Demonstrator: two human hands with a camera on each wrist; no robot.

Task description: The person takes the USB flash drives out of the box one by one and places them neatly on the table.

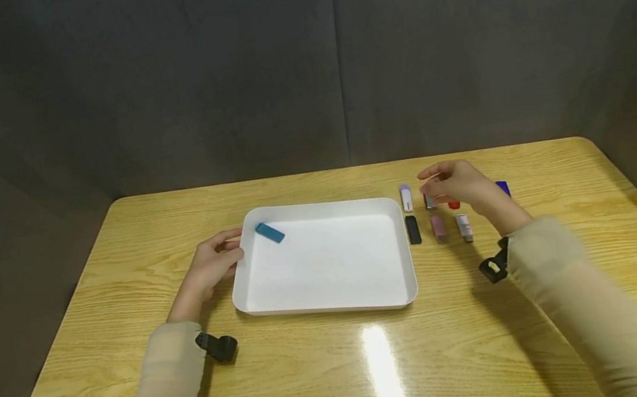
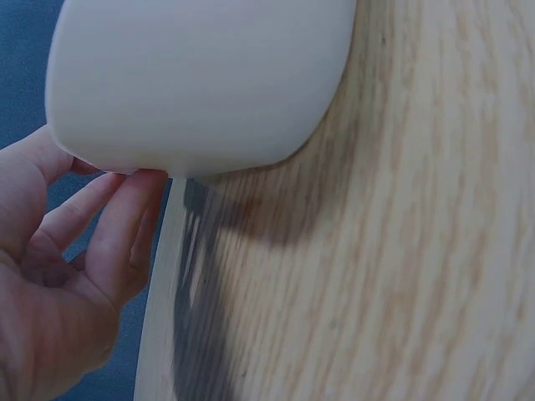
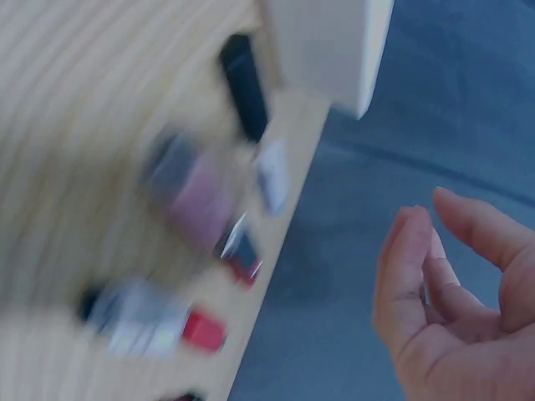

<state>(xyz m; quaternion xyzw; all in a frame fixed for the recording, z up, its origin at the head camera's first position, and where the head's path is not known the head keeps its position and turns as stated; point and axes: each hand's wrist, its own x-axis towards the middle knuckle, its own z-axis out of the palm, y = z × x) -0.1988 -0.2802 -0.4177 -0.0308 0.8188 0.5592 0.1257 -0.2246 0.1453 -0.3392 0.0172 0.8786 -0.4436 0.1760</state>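
My left hand [image 1: 215,263] holds the left end of the white tray [image 1: 334,304], thumb at the rim and fingers against the outer wall. Inside the tray, near its back left corner, lies a teal USB stick [image 1: 270,232]. My right hand [image 1: 457,183] hovers over a group of USB sticks to the right of the tray, holding nothing. In the right wrist view a gap shows between thumb and bent fingers. Close under this hand are a silver stick [image 1: 430,202] and a red one [image 1: 454,204], both partly hidden.
Beside the tray lie a white-and-lavender stick [image 1: 407,199] and a black stick [image 1: 413,230]. Nearer the front are a pink stick [image 1: 438,227] and a silver-white stick [image 1: 464,227]. A blue stick [image 1: 503,187] lies behind the right wrist. Dark curtains [image 1: 215,83] surround the wooden table [image 1: 296,380].
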